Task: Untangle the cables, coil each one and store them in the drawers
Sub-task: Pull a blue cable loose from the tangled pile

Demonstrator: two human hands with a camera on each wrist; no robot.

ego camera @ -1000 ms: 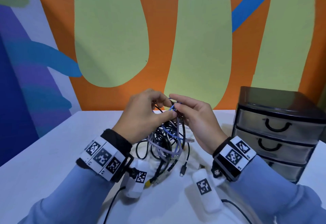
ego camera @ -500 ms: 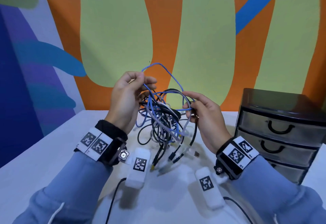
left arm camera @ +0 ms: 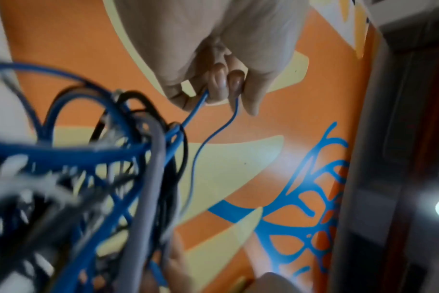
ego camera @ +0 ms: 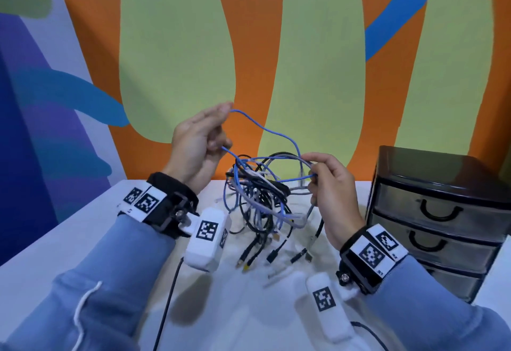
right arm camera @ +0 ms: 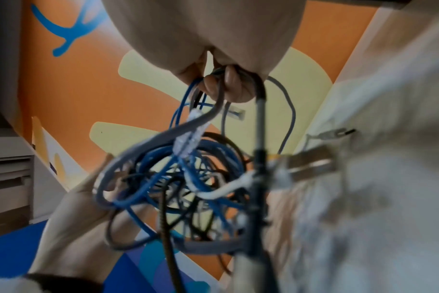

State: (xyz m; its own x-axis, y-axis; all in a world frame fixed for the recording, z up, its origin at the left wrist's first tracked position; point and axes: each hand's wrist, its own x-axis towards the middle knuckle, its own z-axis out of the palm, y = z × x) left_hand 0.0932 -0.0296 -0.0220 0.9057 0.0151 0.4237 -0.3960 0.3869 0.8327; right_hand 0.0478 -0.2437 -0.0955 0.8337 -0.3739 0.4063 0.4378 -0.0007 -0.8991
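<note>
A tangle of blue, grey, black and white cables (ego camera: pixel 258 201) hangs between my hands above the white table (ego camera: pixel 55 240). My left hand (ego camera: pixel 203 140) is raised on the left and pinches a loop of the thin blue cable (ego camera: pixel 265 129), seen in the left wrist view as the blue cable (left arm camera: pixel 213 134) running from my curled fingers (left arm camera: pixel 221 83). My right hand (ego camera: pixel 329 184) grips the grey and blue strands at the tangle's right side; in the right wrist view its fingers (right arm camera: pixel 226 85) curl round the cables (right arm camera: pixel 188 168). Plug ends (ego camera: pixel 272 255) dangle just above the table.
A dark three-drawer unit (ego camera: pixel 439 212) stands at the right with all drawers shut. A painted wall rises behind the table. White sensor pods (ego camera: pixel 206 236) hang at both wrists, with thin black leads (ego camera: pixel 166 309) trailing toward me.
Both hands have lifted the tangle off the table and drawn apart. My left hand rose higher, pulling a blue loop up and out to the left.
</note>
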